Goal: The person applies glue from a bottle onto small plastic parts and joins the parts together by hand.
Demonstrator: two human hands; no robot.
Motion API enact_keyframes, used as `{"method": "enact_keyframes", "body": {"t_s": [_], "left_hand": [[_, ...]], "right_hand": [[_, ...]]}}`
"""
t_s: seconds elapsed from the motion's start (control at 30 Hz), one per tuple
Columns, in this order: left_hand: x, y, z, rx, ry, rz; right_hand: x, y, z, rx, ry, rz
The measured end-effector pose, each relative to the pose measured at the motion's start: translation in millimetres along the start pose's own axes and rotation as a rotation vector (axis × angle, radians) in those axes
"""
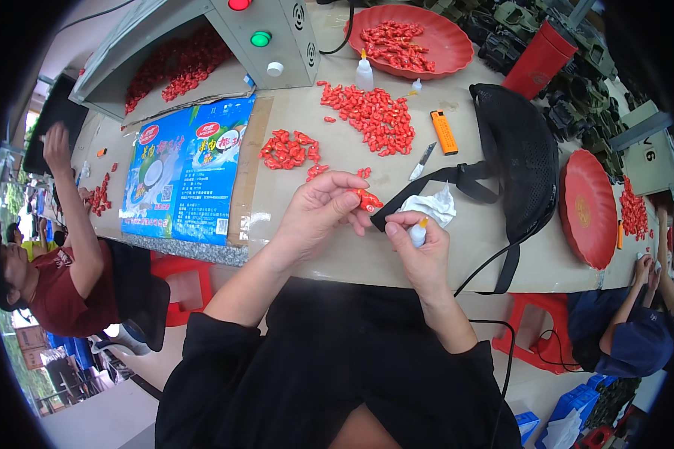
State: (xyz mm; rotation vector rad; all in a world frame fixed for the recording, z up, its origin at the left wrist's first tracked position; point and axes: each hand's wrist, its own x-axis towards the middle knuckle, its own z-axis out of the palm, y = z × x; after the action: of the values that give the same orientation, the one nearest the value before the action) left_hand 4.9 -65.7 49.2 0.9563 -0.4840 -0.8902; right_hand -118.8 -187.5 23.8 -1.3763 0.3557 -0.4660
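Pinched in my left hand is a small glossy red figurine, held by thumb and fingertips. A small white squeeze bottle with a yellow tip is gripped by my right hand, close to the left and just apart from the figurine. Behind the right hand lies a crumpled white tissue, beside a black strap. Past my hands, red pieces form a ring-like cluster and a larger pile on the table. Fine detail of the held figurine is too small to make out.
Beyond the tissue lie a knife and an orange lighter. A black mesh bag stands right. A red dish and another white bottle are at the back. A grey machine stands back left. People sit at both sides.
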Motion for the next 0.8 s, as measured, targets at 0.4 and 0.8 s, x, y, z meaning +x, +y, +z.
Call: {"method": "enact_keyframes", "body": {"t_s": [0.4, 0.8], "left_hand": [[-16.0, -14.5, -4.4, 0.086, 0.074, -0.148], [-21.4, -21.8, -7.9, 0.179, 0.086, -0.088]], "right_hand": [[12.2, -5.8, 10.1, 0.126, -0.099, 0.177], [12.9, -2.8, 14.8, -0.024, -0.095, 0.203]]}}
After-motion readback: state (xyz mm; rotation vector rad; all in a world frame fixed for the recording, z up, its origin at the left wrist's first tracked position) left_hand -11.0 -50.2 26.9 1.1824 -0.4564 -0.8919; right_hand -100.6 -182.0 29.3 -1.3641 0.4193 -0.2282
